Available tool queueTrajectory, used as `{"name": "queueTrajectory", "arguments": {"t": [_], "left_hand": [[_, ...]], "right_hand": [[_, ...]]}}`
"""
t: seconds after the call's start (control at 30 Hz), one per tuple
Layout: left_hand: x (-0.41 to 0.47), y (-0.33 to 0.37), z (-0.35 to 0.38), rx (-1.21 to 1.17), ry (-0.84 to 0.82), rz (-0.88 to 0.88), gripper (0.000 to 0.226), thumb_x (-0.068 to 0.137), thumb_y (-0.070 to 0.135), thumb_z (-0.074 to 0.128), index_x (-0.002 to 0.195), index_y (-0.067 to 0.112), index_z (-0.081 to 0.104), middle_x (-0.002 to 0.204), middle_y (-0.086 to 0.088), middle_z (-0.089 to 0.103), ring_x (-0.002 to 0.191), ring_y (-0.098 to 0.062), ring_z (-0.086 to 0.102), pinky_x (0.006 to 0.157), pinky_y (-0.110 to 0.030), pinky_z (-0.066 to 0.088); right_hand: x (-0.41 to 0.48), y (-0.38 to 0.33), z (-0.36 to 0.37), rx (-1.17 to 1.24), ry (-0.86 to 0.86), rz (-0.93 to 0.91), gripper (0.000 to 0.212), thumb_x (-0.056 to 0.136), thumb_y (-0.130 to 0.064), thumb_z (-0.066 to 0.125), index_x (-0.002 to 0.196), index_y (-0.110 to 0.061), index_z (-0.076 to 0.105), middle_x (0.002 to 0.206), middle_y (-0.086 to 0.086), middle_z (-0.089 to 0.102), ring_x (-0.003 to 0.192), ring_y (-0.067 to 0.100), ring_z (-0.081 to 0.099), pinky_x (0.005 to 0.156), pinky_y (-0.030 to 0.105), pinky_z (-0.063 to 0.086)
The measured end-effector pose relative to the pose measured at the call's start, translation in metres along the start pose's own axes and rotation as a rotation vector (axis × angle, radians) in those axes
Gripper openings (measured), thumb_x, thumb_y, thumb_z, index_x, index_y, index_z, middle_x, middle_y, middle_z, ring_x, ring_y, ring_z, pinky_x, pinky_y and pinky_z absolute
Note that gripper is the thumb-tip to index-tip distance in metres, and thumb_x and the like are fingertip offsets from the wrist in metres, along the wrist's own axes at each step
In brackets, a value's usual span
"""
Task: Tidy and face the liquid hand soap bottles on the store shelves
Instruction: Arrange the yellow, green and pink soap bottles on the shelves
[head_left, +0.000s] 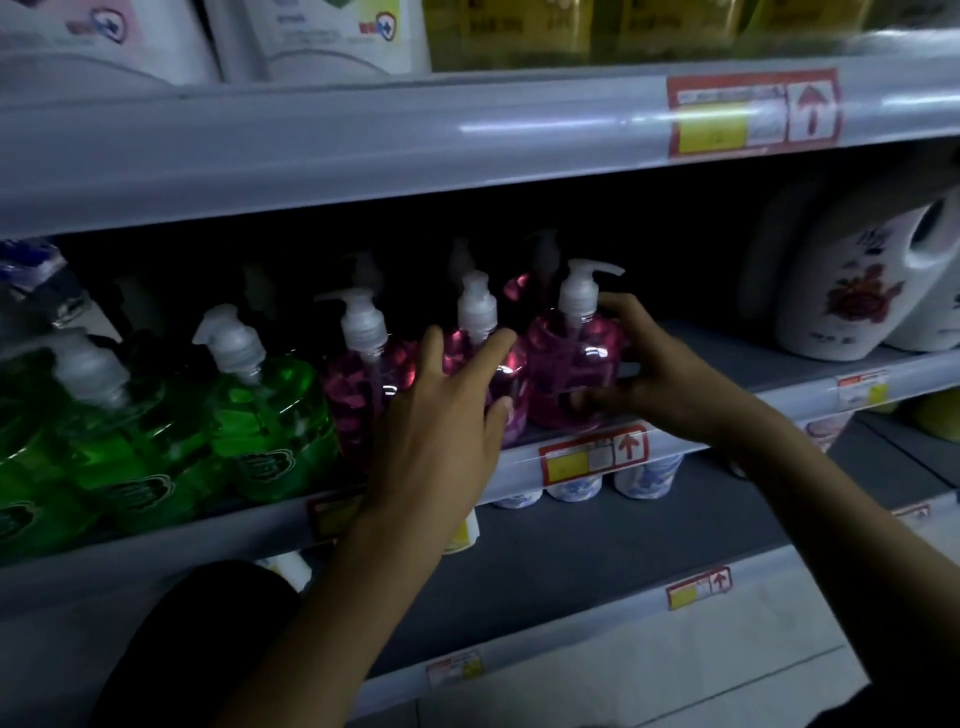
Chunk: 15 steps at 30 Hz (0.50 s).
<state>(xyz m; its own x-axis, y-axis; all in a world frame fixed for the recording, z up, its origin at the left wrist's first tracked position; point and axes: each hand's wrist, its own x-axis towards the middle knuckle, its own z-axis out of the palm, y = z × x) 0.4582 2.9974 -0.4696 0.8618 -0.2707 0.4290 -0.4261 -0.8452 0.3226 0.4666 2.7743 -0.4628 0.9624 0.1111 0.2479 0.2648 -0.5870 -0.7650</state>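
Head cam, close, angled down at shelf (519, 467).

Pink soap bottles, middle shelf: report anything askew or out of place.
Their pump spouts disagree: the rightmost pink bottle, gripped by the right hand, points its spout right, while the leftmost pink bottle points left. No spill or damage shows.

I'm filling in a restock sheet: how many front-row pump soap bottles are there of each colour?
Green clear plastic pump bottles: 3 (the leftmost is cut off by the picture's edge)
Pink clear plastic pump bottles: 3
Total: 6
The dim bottles in the back row are not counted.
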Motion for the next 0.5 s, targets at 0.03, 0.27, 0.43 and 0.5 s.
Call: {"name": "queueTrajectory", "arguments": {"t": [0.03,0.27,0.43,0.5], "left_hand": [[-0.001,0.000,0.000,0.001,-0.005,-0.002,0.055,0.094,0.039,0.052,0.143,0.043,0.026,0.155,-0.011,0.019,0.078,-0.025,0.065,0.069,-0.033,0.055],[-0.010,-0.002,0.001,-0.071,-0.025,0.006,0.062,0.094,0.034,0.053,0.145,0.048,0.020,0.157,-0.008,0.011,0.055,-0.010,0.052,0.055,-0.020,0.045],[-0.018,-0.001,0.002,-0.071,-0.069,-0.025,0.069,0.096,0.030,0.049,0.145,0.053,0.006,0.161,-0.002,-0.006,0.042,-0.005,0.041,0.039,-0.012,0.028],[-0.017,-0.001,0.003,-0.085,-0.073,-0.031,0.070,0.096,0.029,0.049,0.145,0.054,0.005,0.161,-0.001,-0.008,0.043,-0.005,0.041,0.040,-0.011,0.027]], "right_hand": [[0.001,0.001,-0.002,0.021,-0.027,-0.002,0.078,0.070,-0.023,0.084,0.132,-0.034,0.038,0.107,-0.011,0.067,0.099,0.009,0.067,0.094,0.042,0.053],[0.010,-0.014,-0.020,0.343,-0.093,0.191,0.043,0.077,-0.017,0.061,0.118,-0.028,0.060,0.113,-0.006,0.068,0.110,0.011,0.061,0.098,0.038,0.045],[0.046,-0.028,-0.015,0.744,0.175,0.325,0.029,0.096,-0.010,0.037,0.074,-0.013,0.056,0.062,0.000,0.059,0.058,0.013,0.056,0.059,0.021,0.047],[0.058,-0.029,-0.002,0.774,0.139,0.324,0.032,0.097,-0.008,0.036,0.073,-0.009,0.059,0.055,0.000,0.061,0.053,0.014,0.058,0.054,0.020,0.048]]}}
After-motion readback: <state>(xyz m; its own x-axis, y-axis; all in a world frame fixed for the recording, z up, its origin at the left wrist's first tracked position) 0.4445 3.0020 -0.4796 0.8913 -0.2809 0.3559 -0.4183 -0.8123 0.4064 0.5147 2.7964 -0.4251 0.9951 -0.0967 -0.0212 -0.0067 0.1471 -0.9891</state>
